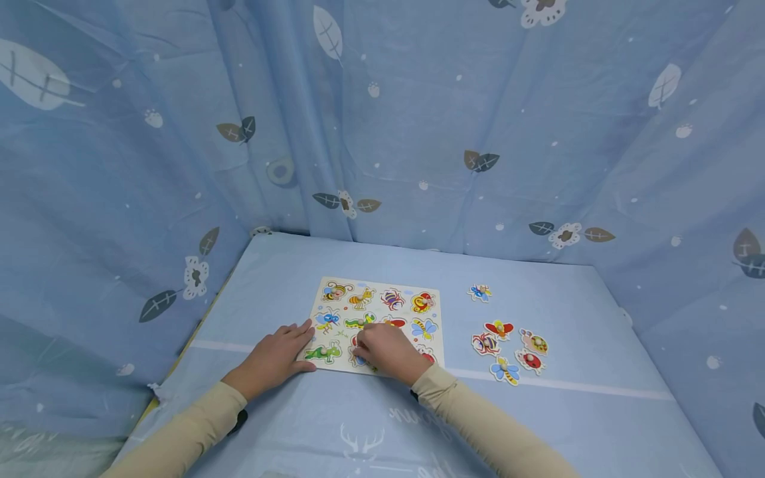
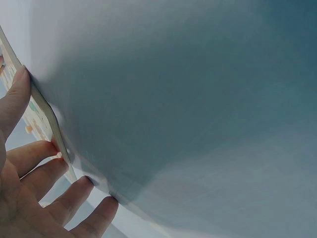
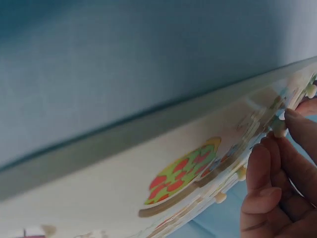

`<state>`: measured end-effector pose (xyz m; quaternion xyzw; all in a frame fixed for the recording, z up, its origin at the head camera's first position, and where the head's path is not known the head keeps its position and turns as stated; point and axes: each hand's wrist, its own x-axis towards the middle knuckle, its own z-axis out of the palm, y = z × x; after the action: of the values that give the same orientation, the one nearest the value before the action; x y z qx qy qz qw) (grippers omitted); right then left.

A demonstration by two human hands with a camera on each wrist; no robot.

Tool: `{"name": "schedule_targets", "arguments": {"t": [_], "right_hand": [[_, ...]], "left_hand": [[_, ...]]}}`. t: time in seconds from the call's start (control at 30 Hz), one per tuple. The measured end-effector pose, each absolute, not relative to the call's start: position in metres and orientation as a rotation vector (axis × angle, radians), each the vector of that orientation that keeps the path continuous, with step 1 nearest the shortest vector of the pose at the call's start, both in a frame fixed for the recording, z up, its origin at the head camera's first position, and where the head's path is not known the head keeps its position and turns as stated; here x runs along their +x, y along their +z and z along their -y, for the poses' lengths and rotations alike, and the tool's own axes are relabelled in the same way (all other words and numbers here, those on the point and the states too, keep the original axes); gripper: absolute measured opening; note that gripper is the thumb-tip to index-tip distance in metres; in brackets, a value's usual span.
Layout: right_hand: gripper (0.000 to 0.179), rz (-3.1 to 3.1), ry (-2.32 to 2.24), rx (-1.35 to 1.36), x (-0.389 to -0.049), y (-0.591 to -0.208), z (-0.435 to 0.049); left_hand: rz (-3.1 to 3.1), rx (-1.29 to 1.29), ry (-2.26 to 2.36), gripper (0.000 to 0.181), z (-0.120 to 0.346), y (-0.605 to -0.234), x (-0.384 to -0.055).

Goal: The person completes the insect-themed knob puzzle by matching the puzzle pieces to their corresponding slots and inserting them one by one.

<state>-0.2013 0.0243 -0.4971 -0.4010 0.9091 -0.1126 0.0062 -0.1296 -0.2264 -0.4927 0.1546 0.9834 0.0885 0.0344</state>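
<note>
A wooden insect puzzle board (image 1: 406,288) lies on the cloth-covered table. My left hand (image 1: 275,355) rests at its left edge; in the left wrist view the fingers (image 2: 30,157) are spread, touching the board's side and the table. Over the bottom row, my right hand (image 1: 388,348) pinches a small knob (image 3: 280,128) of a puzzle piece between thumb and fingertips. That piece, partly red and blue in the head view, is mostly hidden by the hand. A green grasshopper piece (image 1: 323,352) sits left of it, and a caterpillar piece (image 1: 360,322) lies just above.
Right of the board lie loose pieces: a blue fly (image 1: 480,293), a red-winged insect (image 1: 499,329), a spider (image 1: 485,344), a snail-like piece (image 1: 534,341), a ladybug (image 1: 529,360) and a dragonfly (image 1: 505,370). Blue patterned curtains (image 1: 418,119) enclose the table's back and sides.
</note>
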Motion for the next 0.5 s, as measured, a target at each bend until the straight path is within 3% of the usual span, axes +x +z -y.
{"name": "schedule_targets", "arguments": {"t": [0.27, 0.5], "right_hand": [[0.008, -2.767, -0.457, -1.276, -0.206, -0.499, -0.036], [0.013, -2.698, -0.467, -1.266, -0.204, -0.496, -0.053]], "left_hand": [[-3.026, 0.479, 0.276, 0.077, 0.226, -0.492, -0.129], [-3.021, 0.478, 0.279, 0.077, 0.226, -0.491, -0.130]]}}
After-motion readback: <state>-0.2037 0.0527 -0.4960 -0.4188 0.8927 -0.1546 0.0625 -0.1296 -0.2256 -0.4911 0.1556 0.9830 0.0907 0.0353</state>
